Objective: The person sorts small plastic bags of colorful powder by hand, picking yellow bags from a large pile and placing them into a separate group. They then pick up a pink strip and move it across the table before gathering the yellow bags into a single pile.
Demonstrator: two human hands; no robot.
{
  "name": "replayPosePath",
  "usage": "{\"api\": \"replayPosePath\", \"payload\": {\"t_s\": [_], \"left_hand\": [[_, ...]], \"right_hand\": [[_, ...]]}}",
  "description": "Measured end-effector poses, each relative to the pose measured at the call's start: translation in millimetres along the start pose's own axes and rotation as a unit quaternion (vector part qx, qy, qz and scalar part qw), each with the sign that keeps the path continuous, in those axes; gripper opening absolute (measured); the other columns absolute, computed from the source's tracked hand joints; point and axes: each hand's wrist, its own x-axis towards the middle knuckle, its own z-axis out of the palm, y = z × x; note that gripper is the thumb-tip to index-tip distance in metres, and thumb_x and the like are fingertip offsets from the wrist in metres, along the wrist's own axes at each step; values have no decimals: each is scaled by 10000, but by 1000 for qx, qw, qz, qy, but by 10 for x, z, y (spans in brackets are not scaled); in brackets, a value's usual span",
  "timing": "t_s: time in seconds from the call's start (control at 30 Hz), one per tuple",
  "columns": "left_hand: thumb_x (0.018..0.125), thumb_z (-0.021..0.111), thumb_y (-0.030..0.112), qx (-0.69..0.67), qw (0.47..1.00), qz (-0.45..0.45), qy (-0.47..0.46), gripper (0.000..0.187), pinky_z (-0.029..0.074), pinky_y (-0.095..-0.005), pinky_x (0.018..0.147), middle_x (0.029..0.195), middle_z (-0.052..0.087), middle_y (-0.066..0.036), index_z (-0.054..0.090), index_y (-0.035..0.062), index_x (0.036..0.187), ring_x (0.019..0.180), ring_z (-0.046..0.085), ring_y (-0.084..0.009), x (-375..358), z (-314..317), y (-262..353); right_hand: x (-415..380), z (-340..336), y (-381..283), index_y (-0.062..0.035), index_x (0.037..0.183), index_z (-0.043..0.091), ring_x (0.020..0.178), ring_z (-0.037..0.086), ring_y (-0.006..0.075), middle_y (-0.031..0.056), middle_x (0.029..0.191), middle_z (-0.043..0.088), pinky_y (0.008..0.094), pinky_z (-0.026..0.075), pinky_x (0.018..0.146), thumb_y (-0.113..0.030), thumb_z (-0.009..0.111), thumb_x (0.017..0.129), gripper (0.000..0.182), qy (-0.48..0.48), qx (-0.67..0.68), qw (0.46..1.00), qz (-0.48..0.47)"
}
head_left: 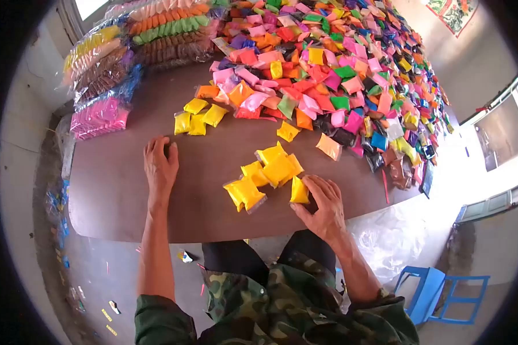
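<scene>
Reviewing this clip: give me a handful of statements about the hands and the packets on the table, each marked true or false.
1. The right hand touches a small yellow plastic packet of powder. True.
2. The left hand holds a pink packet. False: it lies flat on the bare brown tabletop, holding nothing.
3. A small cluster of yellow packets lies between the two hands. True.
4. The big heap of mixed-colour packets sits at the near edge of the table. False: it covers the far side.
5. Clear bundles of sorted packets lie at the far left. True.
</scene>
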Motion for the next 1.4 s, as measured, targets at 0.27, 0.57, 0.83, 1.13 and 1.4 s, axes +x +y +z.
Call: {"api": "replayPosePath", "payload": {"t_s": [0.27, 0.57, 0.83, 1.13, 1.4], "left_hand": [[958, 711, 155, -3, 1000, -17, -9, 220, 509, -453, 988, 1203, 690, -174, 691, 11, 1123, 1131, 645, -374, 1, -38, -18], [908, 736, 115, -4, 1000, -25, 6, 205, 510, -462, 999, 1244, 672, -172, 693, 9, 1079, 1155, 628, -380, -12, -60, 31], [916, 728, 116, -5, 999, -50, -16, 228, 509, -466, 1015, 1271, 670, -181, 688, 8, 1112, 1174, 623, -393, -15, -112, 132], [958, 711, 171, -10, 999, -40, -19, 232, 505, -449, 1043, 1290, 674, -184, 702, 11, 1125, 1204, 633, -374, -31, -78, 16], [957, 708, 156, -5, 997, -63, -32, 225, 503, -442, 1052, 1303, 671, -185, 700, -1, 1117, 1222, 627, -368, -9, -114, 96]], "right_hand": [[-35, -340, -395, -22, 1497, 510, 1477, 409, 358, 181, 1588, 444, 557, 305, 1204, -442, 745, 913, 756, 30, -77, 996, -34], [-51, -61, -388, 17, 1518, 471, 1488, 391, 393, 195, 1611, 417, 570, 289, 1206, -557, 624, 974, 806, -97, -102, 989, -52], [-19, -75, -458, 52, 1504, 473, 1471, 411, 415, 227, 1585, 444, 557, 281, 1218, -562, 537, 1028, 780, -96, -108, 989, -45], [-78, -86, -342, 46, 1540, 420, 1476, 403, 421, 245, 1621, 384, 550, 301, 1205, -513, 622, 998, 805, -46, 1, 999, -25], [-91, -312, -226, 58, 1553, 397, 1481, 387, 456, 278, 1617, 372, 548, 312, 1203, -536, 588, 1016, 823, -10, -14, 1000, -11]]}}
